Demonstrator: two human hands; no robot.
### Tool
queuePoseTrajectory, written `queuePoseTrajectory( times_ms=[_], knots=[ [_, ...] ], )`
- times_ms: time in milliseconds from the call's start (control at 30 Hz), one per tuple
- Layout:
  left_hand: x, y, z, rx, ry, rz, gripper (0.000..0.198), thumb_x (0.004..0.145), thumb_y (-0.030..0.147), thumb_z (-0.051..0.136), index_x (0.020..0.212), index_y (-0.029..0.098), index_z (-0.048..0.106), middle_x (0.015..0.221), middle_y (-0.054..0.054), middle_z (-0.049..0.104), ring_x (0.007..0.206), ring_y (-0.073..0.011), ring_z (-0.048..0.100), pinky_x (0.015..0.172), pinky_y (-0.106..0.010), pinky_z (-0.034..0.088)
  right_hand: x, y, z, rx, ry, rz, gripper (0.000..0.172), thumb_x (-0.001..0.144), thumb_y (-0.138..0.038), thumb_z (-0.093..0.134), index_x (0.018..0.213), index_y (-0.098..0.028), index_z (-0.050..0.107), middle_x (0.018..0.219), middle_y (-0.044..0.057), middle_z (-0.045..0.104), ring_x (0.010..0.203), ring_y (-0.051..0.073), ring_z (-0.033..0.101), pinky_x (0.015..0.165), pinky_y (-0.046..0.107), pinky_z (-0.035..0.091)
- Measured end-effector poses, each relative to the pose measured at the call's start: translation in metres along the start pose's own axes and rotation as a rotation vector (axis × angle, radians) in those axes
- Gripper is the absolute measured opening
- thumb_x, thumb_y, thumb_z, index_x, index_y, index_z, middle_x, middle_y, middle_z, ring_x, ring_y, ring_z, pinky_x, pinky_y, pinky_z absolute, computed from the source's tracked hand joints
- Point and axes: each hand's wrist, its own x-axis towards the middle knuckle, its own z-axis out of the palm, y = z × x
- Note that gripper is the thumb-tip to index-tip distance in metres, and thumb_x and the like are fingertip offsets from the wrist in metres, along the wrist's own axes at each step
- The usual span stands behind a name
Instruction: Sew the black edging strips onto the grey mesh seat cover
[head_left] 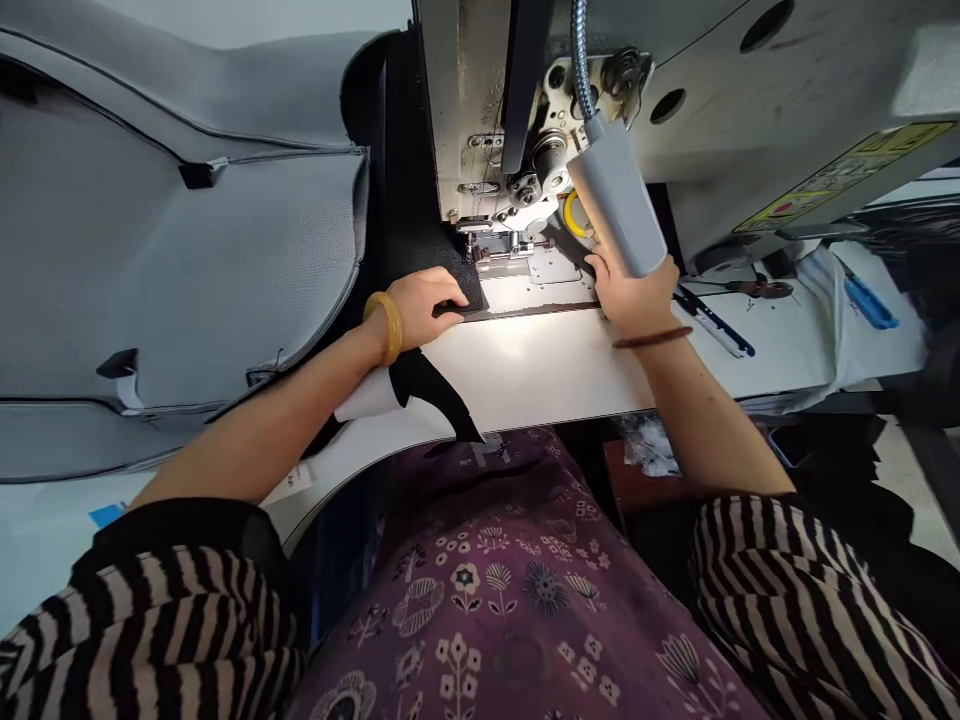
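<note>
**L hand:** L hand (420, 308) laid flat, fingers together, on black fabric (457, 280); pressed down just beside the presser foot (504, 245). No pinch is seen. Amber bangle (384, 327) worn on wrist.

**R hand:** R hand (626, 295) held narrow, fingers curled, at far side of needle plate (544, 265), close under the LED lamp (619, 195). Fingers touch a dark strip (566, 250) at plate edge; grip on it can't be told. Brown bead bracelet (652, 337) worn on wrist.

**Fabric:** black fabric is fed in at the presser foot, on the mach. bed, between both hands. A black tail (431, 385) with white backing (367, 397) is draped down over the table edge toward the lap.

**Machine:** industrial sewing mach. (480, 100) seen from above; lamp is mounted on a metal gooseneck (579, 50). Yellow warning label (844, 178) stuck on mach. arm, R side.

**Table:** white table (525, 370) is lit by the lamp in front of the plate.

**L of table:** large grey mesh panel (172, 270) with dark piping (274, 325) is spread out.

**R of table:** white cloth (862, 335), blue-handled tool (870, 303) and white-and-black marker-like tool (712, 322) lie together.

**Person:** striped sleeves (802, 600) pushed up; purple floral apron (480, 600) seen below.
</note>
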Motion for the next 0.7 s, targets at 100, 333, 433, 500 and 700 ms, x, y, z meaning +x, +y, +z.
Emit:
queuePoseTrajectory(
  times_ms=[100,333,433,500,700],
  knots=[
    [-0.002,0.004,-0.004,-0.350,-0.066,-0.067,0.037,0.069,0.041,0.073,0.100,0.020,0.076,0.106,-0.004,0.069,0.073,-0.0140,0.062,0.082,-0.030,0.051,-0.045,-0.042,-0.016,-0.015,0.027,-0.047,0.034,0.093,-0.042,0.047,0.093,-0.015,0.067,0.080,0.009,0.060,0.066,0.016,0.047,0.059,0.029,0.028],
    [-0.008,0.015,-0.011,-0.972,-0.004,-0.277,0.040,0.057,0.050,0.085,0.073,0.014,0.075,0.082,-0.007,0.073,0.092,-0.0237,0.066,0.088,-0.032,0.051,-0.092,-0.128,0.017,0.514,-0.024,-0.259,0.030,0.096,-0.039,0.045,0.087,-0.021,0.068,0.084,0.004,0.066,0.071,0.013,0.057,0.065,0.024,0.042],
    [-0.007,0.011,-0.008,-1.002,0.137,-0.360,0.034,0.062,0.044,0.084,0.060,0.014,0.068,0.063,-0.003,0.067,0.072,-0.0169,0.065,0.072,-0.027,0.051,-0.085,-0.133,0.025,0.637,-0.051,-0.187,0.027,0.093,-0.036,0.050,0.078,-0.020,0.065,0.078,0.003,0.063,0.068,0.013,0.056,0.065,0.024,0.045],
    [-0.006,0.009,-0.005,-1.012,0.214,-0.397,0.031,0.066,0.037,0.082,0.055,0.014,0.063,0.056,0.000,0.063,0.058,-0.0121,0.059,0.060,-0.023,0.048,-0.081,-0.131,0.025,0.689,-0.062,-0.139,0.026,0.091,-0.034,0.051,0.071,-0.019,0.060,0.073,0.002,0.060,0.065,0.012,0.054,0.064,0.024,0.045],
    [-0.004,0.009,-0.002,-1.128,0.282,-0.455,0.031,0.067,0.031,0.080,0.057,0.015,0.056,0.051,0.001,0.062,0.046,-0.0103,0.058,0.048,-0.019,0.044,-0.074,-0.125,0.023,0.655,-0.075,-0.174,0.013,0.083,-0.029,0.056,0.074,-0.020,0.055,0.083,0.003,0.061,0.072,0.013,0.054,0.064,0.024,0.044]
  ],
)
